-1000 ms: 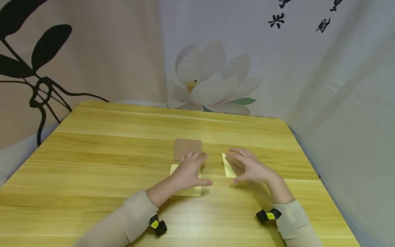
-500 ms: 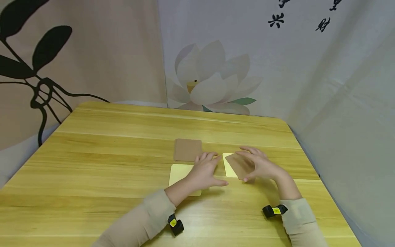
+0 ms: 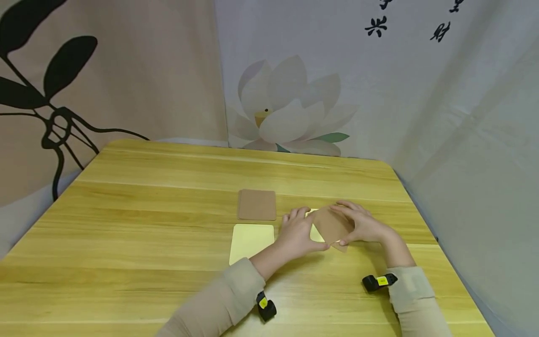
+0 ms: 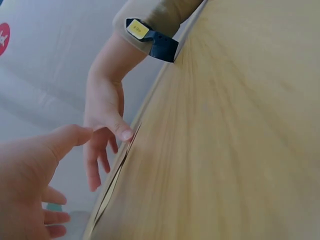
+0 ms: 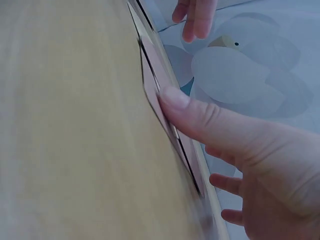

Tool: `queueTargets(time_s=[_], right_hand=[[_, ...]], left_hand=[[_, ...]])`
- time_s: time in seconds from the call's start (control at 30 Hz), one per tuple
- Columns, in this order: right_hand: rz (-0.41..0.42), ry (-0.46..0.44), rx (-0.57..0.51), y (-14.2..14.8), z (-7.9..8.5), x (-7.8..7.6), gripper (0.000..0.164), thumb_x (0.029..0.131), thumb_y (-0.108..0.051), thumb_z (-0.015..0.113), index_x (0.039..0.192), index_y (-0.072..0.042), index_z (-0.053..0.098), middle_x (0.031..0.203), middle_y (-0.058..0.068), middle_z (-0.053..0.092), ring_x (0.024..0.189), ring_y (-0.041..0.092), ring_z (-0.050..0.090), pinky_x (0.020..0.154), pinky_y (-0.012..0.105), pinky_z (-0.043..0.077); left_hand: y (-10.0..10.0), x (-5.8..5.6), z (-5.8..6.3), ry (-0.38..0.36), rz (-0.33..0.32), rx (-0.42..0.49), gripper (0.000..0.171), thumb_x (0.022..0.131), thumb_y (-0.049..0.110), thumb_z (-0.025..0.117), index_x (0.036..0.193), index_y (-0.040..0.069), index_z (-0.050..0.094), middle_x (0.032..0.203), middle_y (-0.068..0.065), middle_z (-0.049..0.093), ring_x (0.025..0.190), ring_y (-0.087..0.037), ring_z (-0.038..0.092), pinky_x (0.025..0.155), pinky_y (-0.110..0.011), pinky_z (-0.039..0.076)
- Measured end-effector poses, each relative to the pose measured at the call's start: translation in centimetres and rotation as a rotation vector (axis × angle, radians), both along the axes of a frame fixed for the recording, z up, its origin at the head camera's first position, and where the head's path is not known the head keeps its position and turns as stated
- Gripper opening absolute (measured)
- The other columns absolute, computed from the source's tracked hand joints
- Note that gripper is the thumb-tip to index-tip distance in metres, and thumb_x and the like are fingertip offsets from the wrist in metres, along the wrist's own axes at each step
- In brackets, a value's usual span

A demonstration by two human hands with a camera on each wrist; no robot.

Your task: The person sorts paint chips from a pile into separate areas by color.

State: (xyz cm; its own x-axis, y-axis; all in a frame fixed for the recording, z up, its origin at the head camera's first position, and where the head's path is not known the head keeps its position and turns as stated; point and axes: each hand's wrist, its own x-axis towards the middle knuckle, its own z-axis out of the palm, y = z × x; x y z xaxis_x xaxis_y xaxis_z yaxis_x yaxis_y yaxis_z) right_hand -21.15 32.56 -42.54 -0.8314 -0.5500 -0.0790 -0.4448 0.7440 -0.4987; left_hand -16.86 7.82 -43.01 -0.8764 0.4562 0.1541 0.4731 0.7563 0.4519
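Observation:
My right hand (image 3: 365, 225) grips a brown card (image 3: 332, 225) by its edges, thumb near and fingers far. That card is turned at an angle; another brown corner (image 3: 340, 247) shows below it. A pale yellow card (image 3: 316, 233) lies partly covered underneath. In the right wrist view, my thumb (image 5: 175, 98) presses against the card edges. My left hand (image 3: 296, 234) is at the left side of these cards, thumb and fingers spread; in the left wrist view its thumb (image 4: 70, 139) appears apart from them.
A squared brown card stack (image 3: 257, 205) lies farther back on the wooden table (image 3: 147, 224). In front of it is another pale yellow card (image 3: 251, 242), left of my left hand. A printed curtain (image 3: 290, 79) hangs behind the table.
My left hand has moved right, off the left yellow card to the right-hand cards. My right hand has shifted slightly right, and the upper brown card has turned, showing another brown corner.

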Motion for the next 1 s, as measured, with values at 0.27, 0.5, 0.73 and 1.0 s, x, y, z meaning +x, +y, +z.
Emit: queueTargets(time_s=[0.27,0.5,0.73,1.0], right_hand=[[0.0,-0.02,0.002,0.3,-0.3,-0.4,0.103,0.064,-0.045,0.086,0.149,-0.016,0.036,0.155,0.014,0.02,0.137,0.043,0.015,0.098,0.071,0.012],[0.008,-0.037,-0.007,0.3,-0.4,-0.5,0.106,0.064,-0.046,0.086,0.15,-0.013,0.034,0.155,0.016,0.017,0.138,0.045,0.012,0.097,0.072,0.011],[0.015,-0.048,0.016,-0.1,-0.5,-0.7,0.108,0.064,-0.053,0.082,0.151,-0.015,0.031,0.157,0.013,0.014,0.139,0.044,0.008,0.098,0.073,0.007],[0.007,-0.053,0.003,-0.1,-0.4,-0.6,0.105,0.064,-0.05,0.084,0.15,-0.015,0.035,0.155,0.015,0.019,0.138,0.044,0.011,0.098,0.07,0.009]], left_hand=[[1.5,-0.6,-0.9,-0.037,0.05,0.028,0.087,0.07,0.06,0.076,0.138,0.011,0.051,0.14,-0.01,0.044,0.127,-0.027,0.035,0.097,-0.046,0.029],[2.5,-0.8,-1.5,-0.048,0.069,0.015,0.091,0.069,0.061,0.076,0.137,0.007,0.05,0.142,-0.01,0.041,0.128,-0.027,0.033,0.097,-0.044,0.028],[3.1,-1.2,-1.8,-0.045,0.122,-0.05,0.097,0.066,0.068,0.073,0.137,0.007,0.05,0.141,-0.009,0.04,0.127,-0.026,0.033,0.095,-0.043,0.028],[3.1,-1.3,-2.0,-0.043,0.11,-0.057,0.092,0.067,0.065,0.075,0.135,0.007,0.053,0.14,-0.007,0.042,0.126,-0.026,0.034,0.095,-0.043,0.029]])
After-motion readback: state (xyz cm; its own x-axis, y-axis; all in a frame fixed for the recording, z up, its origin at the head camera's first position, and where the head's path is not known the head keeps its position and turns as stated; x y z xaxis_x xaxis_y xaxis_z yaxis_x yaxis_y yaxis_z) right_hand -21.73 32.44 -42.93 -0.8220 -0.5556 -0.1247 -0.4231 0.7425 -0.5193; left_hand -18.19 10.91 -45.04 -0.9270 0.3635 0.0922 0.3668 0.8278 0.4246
